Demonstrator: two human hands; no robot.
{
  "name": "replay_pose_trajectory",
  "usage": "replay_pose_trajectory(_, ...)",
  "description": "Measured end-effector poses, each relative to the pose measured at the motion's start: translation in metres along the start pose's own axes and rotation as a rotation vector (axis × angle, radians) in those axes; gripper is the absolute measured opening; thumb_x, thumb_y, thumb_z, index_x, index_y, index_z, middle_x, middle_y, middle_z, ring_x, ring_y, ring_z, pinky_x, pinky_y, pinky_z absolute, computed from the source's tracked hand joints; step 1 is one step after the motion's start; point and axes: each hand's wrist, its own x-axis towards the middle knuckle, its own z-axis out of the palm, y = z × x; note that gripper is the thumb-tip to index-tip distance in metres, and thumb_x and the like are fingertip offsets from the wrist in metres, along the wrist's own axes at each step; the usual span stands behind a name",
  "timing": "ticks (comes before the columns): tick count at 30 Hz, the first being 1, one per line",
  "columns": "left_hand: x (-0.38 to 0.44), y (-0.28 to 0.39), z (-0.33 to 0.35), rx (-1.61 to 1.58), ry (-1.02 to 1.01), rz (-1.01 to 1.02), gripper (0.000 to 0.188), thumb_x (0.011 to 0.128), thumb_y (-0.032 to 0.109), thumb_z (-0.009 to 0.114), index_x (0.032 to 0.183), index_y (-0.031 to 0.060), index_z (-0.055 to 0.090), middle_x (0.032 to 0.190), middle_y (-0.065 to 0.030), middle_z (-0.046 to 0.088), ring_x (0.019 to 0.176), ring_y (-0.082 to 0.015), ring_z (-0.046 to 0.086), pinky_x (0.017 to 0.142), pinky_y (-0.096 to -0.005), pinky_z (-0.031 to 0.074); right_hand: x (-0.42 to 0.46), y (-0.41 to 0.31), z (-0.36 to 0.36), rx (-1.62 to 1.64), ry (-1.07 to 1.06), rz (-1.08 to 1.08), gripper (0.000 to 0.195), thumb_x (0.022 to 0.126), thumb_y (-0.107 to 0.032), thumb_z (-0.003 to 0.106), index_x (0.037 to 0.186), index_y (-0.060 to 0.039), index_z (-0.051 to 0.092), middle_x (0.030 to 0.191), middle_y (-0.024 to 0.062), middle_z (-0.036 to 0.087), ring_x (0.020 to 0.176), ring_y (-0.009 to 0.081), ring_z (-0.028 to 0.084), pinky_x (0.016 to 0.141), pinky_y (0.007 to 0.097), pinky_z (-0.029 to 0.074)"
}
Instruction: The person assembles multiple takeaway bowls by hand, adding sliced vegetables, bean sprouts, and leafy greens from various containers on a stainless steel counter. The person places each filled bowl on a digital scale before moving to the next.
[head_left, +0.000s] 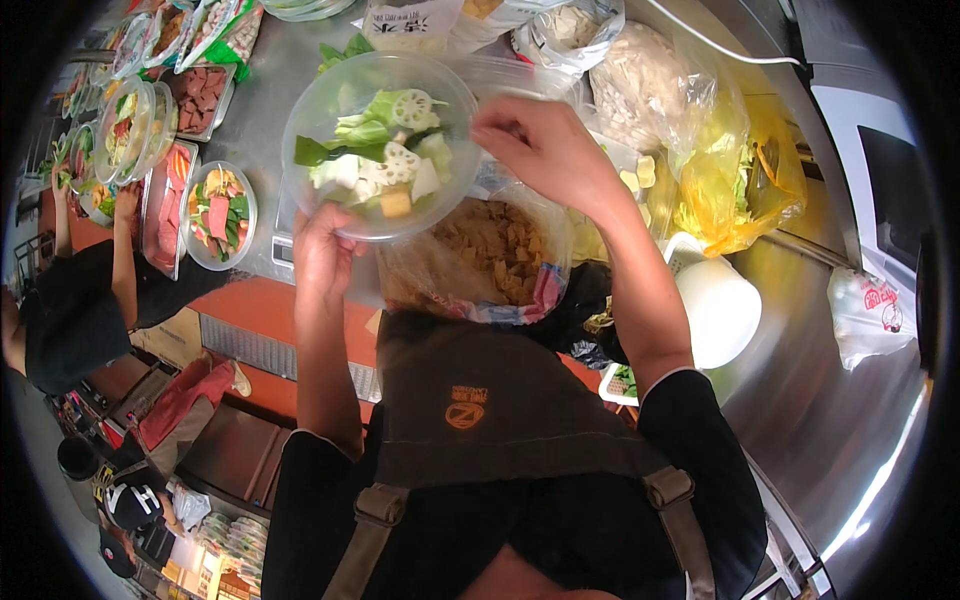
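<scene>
My left hand (326, 244) grips the near left rim of a clear plastic bowl (321, 120) and holds it above the steel worktop. Inside lie green leaves (360, 135), lotus root slices (411, 109), white chunks and a golden-brown cube (395, 202). By the bowl's right rim is my right hand (544, 146), its fingers curled; whether anything is pinched in them is hidden. Below the bowl, close to my apron, an opened plastic bag (555, 225) holds brown cut pieces (495, 244). A scale (282, 251) shows partly beside my left hand.
Filled bowl (219, 214), trays of pink meat slices (161, 217) and reddish chunks (199, 101) stand left. A co-worker's hands (126, 202) reach among more bowls. Right are a bag of pale strips (637, 86), a yellow bag of leaves (772, 180) and a white plastic container (724, 311).
</scene>
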Motion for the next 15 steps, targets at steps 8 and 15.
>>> replay_pose_trajectory(8, -0.026, 0.004, -0.029, 0.002, 0.051, 0.031, 0.047, 0.081, 0.003, 0.053, 0.127, -0.0043, 0.046, 0.082, -0.0120, 0.059, 0.054, -0.0185, 0.055, 0.043, -0.0300, 0.042, -0.059, 0.134, 0.145, -0.544, -0.191, 0.148, 0.038, 0.087, -0.012, 0.066, 0.124, -0.0105, 0.064, 0.102, 0.0222, 0.069, 0.098, 0.0351, 0.070, 0.082, 0.0460, 0.057)
replay_pose_trajectory(15, -0.044, -0.001, -0.040, 0.008, 0.053, 0.024, 0.048, 0.081, 0.003, 0.053, 0.128, -0.0041, 0.045, 0.085, -0.0132, 0.059, 0.053, -0.0186, 0.054, 0.042, -0.0300, 0.041, -0.062, 0.156, 0.171, -0.769, -0.467, 0.096, 0.036, 0.087, -0.014, 0.063, 0.123, -0.0077, 0.065, 0.107, 0.0237, 0.069, 0.096, 0.0327, 0.071, 0.077, 0.0459, 0.059)
